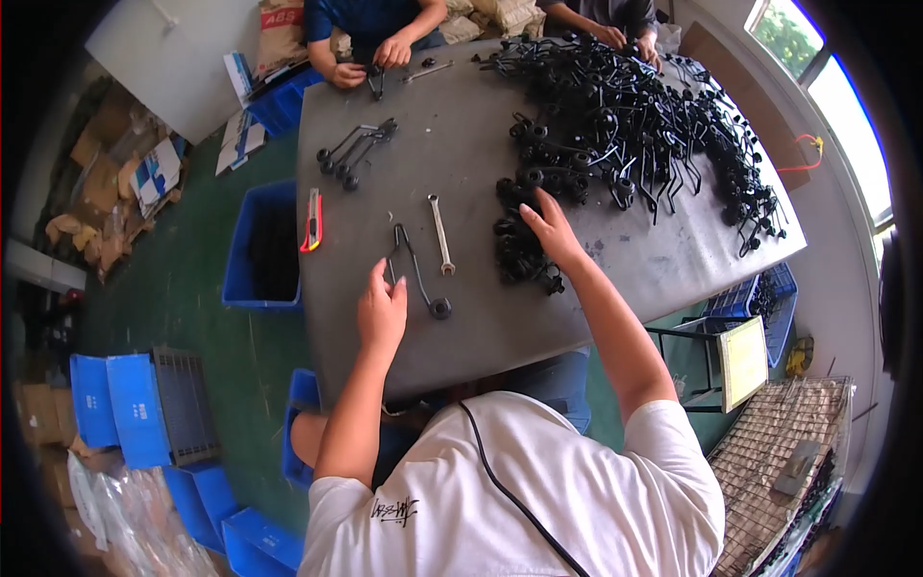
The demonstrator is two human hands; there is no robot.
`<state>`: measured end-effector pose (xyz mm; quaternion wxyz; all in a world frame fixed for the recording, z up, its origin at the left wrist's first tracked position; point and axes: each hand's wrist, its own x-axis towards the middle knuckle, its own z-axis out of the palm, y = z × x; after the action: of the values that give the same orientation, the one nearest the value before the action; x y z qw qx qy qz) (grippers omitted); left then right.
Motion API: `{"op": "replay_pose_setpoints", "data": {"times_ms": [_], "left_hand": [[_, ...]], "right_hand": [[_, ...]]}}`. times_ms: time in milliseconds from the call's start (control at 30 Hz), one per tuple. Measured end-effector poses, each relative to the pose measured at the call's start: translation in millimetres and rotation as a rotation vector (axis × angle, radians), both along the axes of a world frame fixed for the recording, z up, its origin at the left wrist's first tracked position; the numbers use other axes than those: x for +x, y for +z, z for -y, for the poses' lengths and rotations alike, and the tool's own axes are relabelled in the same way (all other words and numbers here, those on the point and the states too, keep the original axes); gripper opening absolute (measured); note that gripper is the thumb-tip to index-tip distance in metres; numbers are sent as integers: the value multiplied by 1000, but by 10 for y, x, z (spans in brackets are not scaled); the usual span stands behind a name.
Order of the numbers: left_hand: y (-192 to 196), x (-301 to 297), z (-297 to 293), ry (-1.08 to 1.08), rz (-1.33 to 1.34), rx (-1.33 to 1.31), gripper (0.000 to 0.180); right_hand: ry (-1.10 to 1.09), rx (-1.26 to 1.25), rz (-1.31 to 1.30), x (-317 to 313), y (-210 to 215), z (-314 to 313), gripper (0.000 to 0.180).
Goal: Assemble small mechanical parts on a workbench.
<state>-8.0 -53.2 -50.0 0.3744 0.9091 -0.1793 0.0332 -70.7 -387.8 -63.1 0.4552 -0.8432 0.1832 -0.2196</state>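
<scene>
The left hand [382,310] rests loosely curled beside a bent black rod [415,269], holding nothing, while the right hand [549,229], fingers spread, reaches into black parts [519,245].

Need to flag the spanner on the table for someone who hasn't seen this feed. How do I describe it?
On the grey table, look between the person's left hand and right hand. The slim silver metal spanner lies flat there, beside a bent black metal rod with a round wheel end. It is the only shiny silver piece; all nearby parts are black.
</scene>
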Motion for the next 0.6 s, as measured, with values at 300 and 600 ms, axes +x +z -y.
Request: {"op": "replay_pose_setpoints", "data": {"times_ms": [300, 600], "left_hand": [[33, -197, -340, 82, 13, -75, 48], [-7, -244, -428, 79, 82, -129, 43]], "right_hand": [[55, -607, 34, -321, 532, -758, 44], [0, -671, 180, 64, 569, -1002, 46]]}}
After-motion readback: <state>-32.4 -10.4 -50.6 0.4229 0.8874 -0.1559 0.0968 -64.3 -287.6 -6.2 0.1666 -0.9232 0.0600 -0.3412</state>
